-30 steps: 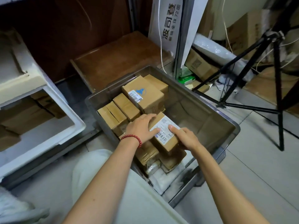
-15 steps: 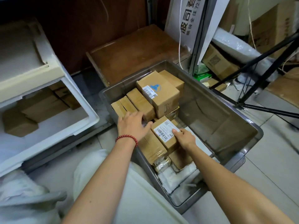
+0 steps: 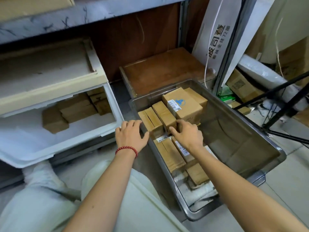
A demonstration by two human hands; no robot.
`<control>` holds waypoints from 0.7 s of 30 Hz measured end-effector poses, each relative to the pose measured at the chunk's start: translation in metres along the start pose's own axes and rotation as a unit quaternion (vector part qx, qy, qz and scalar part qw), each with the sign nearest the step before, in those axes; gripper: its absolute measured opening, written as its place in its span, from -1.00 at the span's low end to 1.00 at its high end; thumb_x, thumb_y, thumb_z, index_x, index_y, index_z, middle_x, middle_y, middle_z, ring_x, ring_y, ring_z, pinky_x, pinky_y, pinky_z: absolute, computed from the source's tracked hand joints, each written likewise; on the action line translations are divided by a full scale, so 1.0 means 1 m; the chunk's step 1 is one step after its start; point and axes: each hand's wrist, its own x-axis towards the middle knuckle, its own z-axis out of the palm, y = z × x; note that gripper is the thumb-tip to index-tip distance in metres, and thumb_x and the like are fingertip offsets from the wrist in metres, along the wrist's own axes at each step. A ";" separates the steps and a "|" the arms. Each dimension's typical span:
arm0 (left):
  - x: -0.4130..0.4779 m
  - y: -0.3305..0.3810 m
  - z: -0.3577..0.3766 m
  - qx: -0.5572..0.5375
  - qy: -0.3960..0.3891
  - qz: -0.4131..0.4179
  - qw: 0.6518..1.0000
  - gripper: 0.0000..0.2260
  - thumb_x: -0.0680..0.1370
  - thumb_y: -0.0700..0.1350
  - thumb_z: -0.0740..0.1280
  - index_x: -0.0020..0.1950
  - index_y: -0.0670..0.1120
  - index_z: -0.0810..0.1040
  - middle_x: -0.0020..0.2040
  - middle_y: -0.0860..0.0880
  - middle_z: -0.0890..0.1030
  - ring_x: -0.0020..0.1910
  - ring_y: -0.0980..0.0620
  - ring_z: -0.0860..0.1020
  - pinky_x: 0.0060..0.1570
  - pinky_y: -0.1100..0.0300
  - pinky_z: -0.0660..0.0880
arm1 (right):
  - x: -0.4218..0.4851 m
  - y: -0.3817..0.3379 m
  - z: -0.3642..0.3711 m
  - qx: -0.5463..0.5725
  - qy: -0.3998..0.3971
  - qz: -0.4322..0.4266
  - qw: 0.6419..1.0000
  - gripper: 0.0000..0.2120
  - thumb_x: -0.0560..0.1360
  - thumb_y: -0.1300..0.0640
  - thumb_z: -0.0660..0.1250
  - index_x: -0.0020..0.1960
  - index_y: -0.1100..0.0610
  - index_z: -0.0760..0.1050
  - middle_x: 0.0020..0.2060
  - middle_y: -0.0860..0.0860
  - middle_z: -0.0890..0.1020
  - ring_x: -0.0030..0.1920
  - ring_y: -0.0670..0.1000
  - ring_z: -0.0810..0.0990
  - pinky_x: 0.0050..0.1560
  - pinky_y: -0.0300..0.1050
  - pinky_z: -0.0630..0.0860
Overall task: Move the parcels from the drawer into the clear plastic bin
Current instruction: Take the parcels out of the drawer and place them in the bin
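"Parcels point(image 3: 164, 113) in the bin: is either hand holding one?"

"The left hand point(image 3: 131, 134) holds nothing. Its fingers are spread over the near-left rim of the clear plastic bin point(image 3: 234, 141). The right hand point(image 3: 187, 133) lies curled on top of the packed boxes inside, and I cannot tell whether it grips one."

"How far along is it?"

"Past halfway, I'd judge. A good many boxes fill the bin's left side, with the blue-logo box point(image 3: 182, 104) at the far end. Several brown parcels point(image 3: 75, 108) wait at the back of the open white drawer point(image 3: 117, 118) to the left."

"Anything in the way?"

"Little. Each pass must clear the drawer's wall and the bin's rim. A wooden board point(image 3: 163, 71) lies behind the bin, and black tripod legs point(image 3: 284, 110) stand to its right, off the route."
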 end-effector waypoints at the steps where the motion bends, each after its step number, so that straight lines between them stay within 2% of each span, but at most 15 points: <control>1: -0.005 -0.009 -0.003 0.003 0.001 -0.016 1.000 -0.54 0.54 0.22 0.19 0.39 0.07 0.35 0.34 0.02 0.45 0.32 -0.04 0.34 0.20 0.03 0.32 | -0.001 -0.013 0.000 0.001 0.001 -0.023 1.000 -0.47 0.53 -0.30 0.15 0.40 -0.05 0.37 0.27 0.01 0.55 0.27 0.12 0.47 0.18 0.08 0.49; 6: -0.021 -0.055 -0.020 0.015 0.004 -0.080 0.997 -0.51 0.52 0.23 0.20 0.40 0.09 0.34 0.34 0.02 0.45 0.32 -0.05 0.35 0.19 0.01 0.33 | -0.012 -0.081 0.008 0.009 -0.012 -0.126 0.992 -0.50 0.52 -0.28 0.17 0.38 -0.09 0.39 0.26 -0.02 0.55 0.28 0.10 0.46 0.16 0.04 0.48; 11: -0.034 -0.115 -0.047 0.056 0.022 -0.076 0.995 -0.48 0.50 0.24 0.22 0.41 0.11 0.31 0.33 0.05 0.46 0.31 -0.03 0.36 0.15 0.03 0.32 | -0.026 -0.151 0.021 0.025 -0.042 -0.235 0.971 -0.48 0.54 -0.27 0.18 0.42 -0.07 0.32 0.32 -0.01 0.50 0.29 0.13 0.43 0.14 0.03 0.46; 14: -0.051 -0.159 -0.056 0.069 0.027 -0.133 0.988 -0.46 0.49 0.26 0.22 0.42 0.10 0.31 0.35 0.03 0.45 0.32 -0.05 0.37 0.16 0.01 0.33 | -0.038 -0.193 0.035 0.043 -0.049 -0.257 0.964 -0.47 0.53 -0.28 0.18 0.41 -0.06 0.33 0.34 -0.01 0.48 0.32 0.12 0.41 0.18 0.06 0.46; 17: -0.070 -0.192 -0.051 0.072 0.008 -0.195 0.978 -0.44 0.49 0.26 0.24 0.43 0.06 0.31 0.35 0.00 0.45 0.32 -0.07 0.36 0.17 -0.01 0.32 | -0.050 -0.228 0.055 0.063 -0.057 -0.258 0.962 -0.47 0.52 -0.31 0.15 0.37 -0.04 0.38 0.30 -0.02 0.50 0.29 0.10 0.43 0.07 0.02 0.47; 21: -0.066 -0.219 -0.049 0.047 0.006 -0.235 0.971 -0.41 0.49 0.26 0.23 0.44 0.01 0.30 0.37 -0.02 0.43 0.34 -0.09 0.35 0.19 -0.03 0.32 | -0.053 -0.262 0.085 0.039 -0.094 -0.271 0.957 -0.46 0.52 -0.31 0.16 0.38 -0.02 0.37 0.32 0.01 0.48 0.31 0.10 0.40 0.08 0.03 0.46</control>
